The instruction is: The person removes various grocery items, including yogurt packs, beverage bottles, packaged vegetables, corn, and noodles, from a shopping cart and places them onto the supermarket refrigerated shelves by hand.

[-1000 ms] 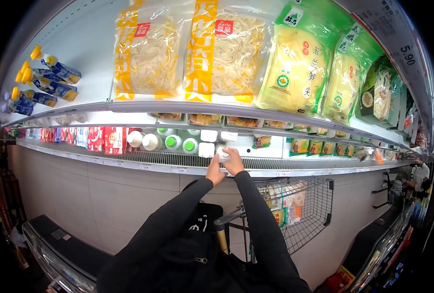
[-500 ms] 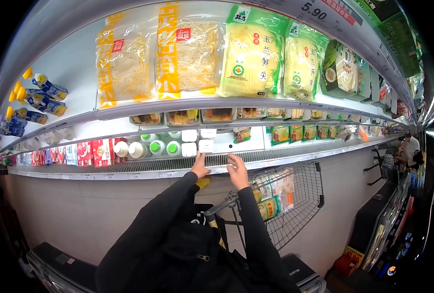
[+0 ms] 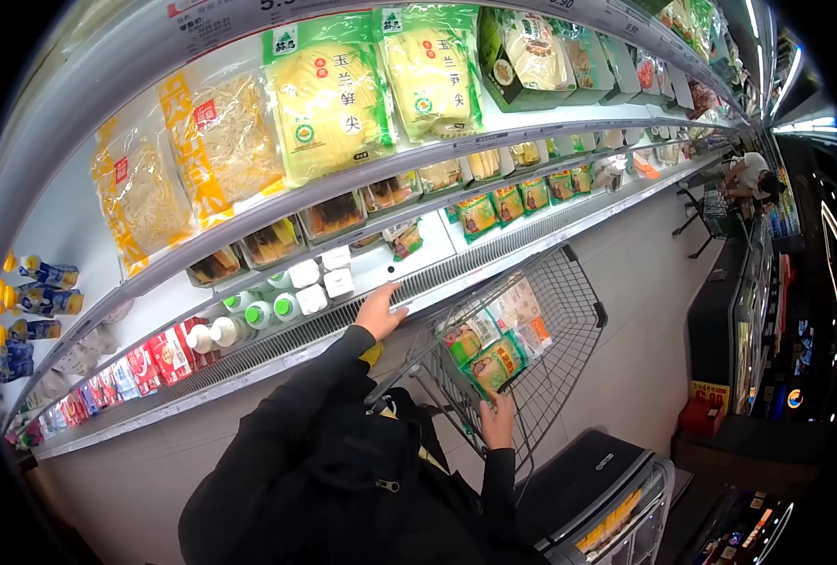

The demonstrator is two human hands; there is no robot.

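My left hand (image 3: 379,313) is near the edge of the lower shelf, fingers apart and holding nothing, just below the white-capped bottles (image 3: 312,298). My right hand (image 3: 498,420) reaches over the near side of the wire shopping cart (image 3: 569,320). Its fingertips are at the lower end of a green and yellow packet (image 3: 497,365) that lies in the cart; whether they grip it is hard to make out. Beside that packet lie other packets (image 3: 515,306), one with an orange patch.
Noodle-like packs (image 3: 233,141) and green-edged packs (image 3: 329,108) stand on the upper shelf. Green-capped bottles (image 3: 287,307) and red cartons (image 3: 169,353) line the lower one. A black case (image 3: 583,476) stands at the lower right. Another person (image 3: 753,179) is in the distance.
The view has turned right. My right hand has left the shelf and moved down to the cart. My left hand has come away from the white bottles, which both hands were touching at first.
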